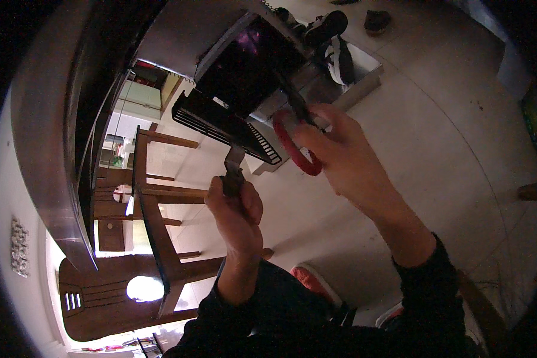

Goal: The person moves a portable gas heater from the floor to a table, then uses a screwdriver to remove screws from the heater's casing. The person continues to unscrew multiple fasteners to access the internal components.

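My left hand (235, 221) is closed on a curved dark metal handle (234, 161) at the lower edge of a black tray with slotted sides (262, 146). The tray sits beside a dark glossy panel (238, 65) on a metal appliance. My right hand (343, 155) grips a long black handle (292, 95) reaching toward the panel, with a red ring (307, 164) around or beside my fingers. I cannot make out whether the ring is part of that tool, or what the tool's far end touches.
Black-and-white shoes (340, 62) rest in an open pale box (367, 80) beside the appliance (179, 30). Wooden furniture (167, 191) stands at left, past a metal edge (53, 149). Tiled floor (435, 167) spreads at right; a red shoe (310, 280) is below.
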Demonstrator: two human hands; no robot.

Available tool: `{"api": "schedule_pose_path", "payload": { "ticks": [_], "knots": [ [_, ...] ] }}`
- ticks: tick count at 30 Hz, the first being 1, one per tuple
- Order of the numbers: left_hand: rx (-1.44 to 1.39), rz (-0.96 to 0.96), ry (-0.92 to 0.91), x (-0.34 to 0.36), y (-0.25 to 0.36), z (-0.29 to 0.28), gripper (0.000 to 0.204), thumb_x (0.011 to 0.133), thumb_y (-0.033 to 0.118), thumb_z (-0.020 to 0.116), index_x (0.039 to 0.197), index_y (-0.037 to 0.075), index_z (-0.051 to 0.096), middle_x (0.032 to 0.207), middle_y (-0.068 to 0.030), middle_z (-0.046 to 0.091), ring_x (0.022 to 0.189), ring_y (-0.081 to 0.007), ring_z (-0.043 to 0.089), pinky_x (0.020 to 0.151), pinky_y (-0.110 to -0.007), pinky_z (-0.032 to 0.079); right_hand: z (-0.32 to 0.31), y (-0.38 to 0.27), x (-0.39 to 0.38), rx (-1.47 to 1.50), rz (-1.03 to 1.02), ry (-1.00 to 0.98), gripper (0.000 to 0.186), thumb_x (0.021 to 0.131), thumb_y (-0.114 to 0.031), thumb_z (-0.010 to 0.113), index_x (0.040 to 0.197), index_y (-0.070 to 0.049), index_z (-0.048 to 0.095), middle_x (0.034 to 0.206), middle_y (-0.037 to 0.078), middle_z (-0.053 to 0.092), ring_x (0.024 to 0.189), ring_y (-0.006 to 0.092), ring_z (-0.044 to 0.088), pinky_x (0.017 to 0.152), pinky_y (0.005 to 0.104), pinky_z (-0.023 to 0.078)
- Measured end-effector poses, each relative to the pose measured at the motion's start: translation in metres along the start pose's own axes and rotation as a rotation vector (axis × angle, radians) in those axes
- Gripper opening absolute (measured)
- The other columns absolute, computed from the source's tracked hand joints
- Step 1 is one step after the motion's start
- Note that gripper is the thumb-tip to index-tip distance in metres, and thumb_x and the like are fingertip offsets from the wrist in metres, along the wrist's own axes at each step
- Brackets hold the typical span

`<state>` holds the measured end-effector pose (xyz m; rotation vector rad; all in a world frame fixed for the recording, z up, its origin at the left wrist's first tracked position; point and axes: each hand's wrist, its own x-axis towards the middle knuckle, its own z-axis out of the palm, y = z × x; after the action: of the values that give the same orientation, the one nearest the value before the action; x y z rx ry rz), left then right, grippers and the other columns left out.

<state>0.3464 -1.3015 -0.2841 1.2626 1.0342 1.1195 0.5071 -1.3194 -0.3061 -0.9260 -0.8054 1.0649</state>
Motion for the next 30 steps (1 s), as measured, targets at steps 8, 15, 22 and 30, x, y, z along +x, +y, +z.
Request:
{"api": "schedule_pose_path", "payload": {
  "ticks": [8, 15, 22, 30],
  "knots": [
    [0.021, 0.010, 0.008, 0.000, 0.002, -0.004, 0.045, 0.083, 0.045, 0.029, 0.054, 0.011, 0.033, 0.043, 0.0016, 0.025, 0.034, -0.0086, 0.024, 0.032, -0.022, 0.017, 0.006, 0.006, 0.023, -0.127, 0.045, 0.046, 0.032, 0.076, -0.025, 0.048, 0.102, -0.006, 0.047, 0.057, 0.004, 0.046, 0.035, 0.0077, 0.035, 0.030, 0.0202, 0.024],
    [0.037, 0.019, -0.005, 0.001, 0.003, -0.006, 0.046, 0.083, 0.045, 0.027, 0.053, 0.010, 0.034, 0.042, 0.0015, 0.025, 0.033, -0.0088, 0.024, 0.032, -0.022, 0.018, 0.003, 0.007, 0.056, 0.172, 0.178, 0.048, 0.022, 0.079, -0.025, 0.046, 0.090, -0.007, 0.049, 0.050, 0.000, 0.040, 0.030, 0.0066, 0.028, 0.026, 0.0216, 0.019],
    [0.033, -0.059, 0.102, 0.000, 0.004, -0.005, 0.047, 0.081, 0.046, 0.025, 0.049, 0.011, 0.032, 0.039, 0.0020, 0.027, 0.032, -0.0083, 0.021, 0.032, -0.022, 0.015, 0.011, 0.018, 0.087, 0.132, 0.136, 0.084, 0.022, 0.076, -0.025, 0.050, 0.076, -0.003, 0.052, 0.046, -0.001, 0.038, 0.030, 0.0068, 0.029, 0.027, 0.0210, 0.019],
    [0.017, -0.015, 0.065, 0.000, 0.002, -0.012, 0.045, 0.081, 0.045, 0.027, 0.052, 0.011, 0.033, 0.040, 0.0018, 0.028, 0.033, -0.0076, 0.022, 0.031, -0.021, 0.015, 0.021, 0.033, 0.112, 0.026, 0.064, 0.062, 0.027, 0.076, -0.022, 0.054, 0.060, 0.000, 0.052, 0.043, 0.005, 0.042, 0.032, 0.0155, 0.038, 0.030, 0.0300, 0.026]
  ]
}}
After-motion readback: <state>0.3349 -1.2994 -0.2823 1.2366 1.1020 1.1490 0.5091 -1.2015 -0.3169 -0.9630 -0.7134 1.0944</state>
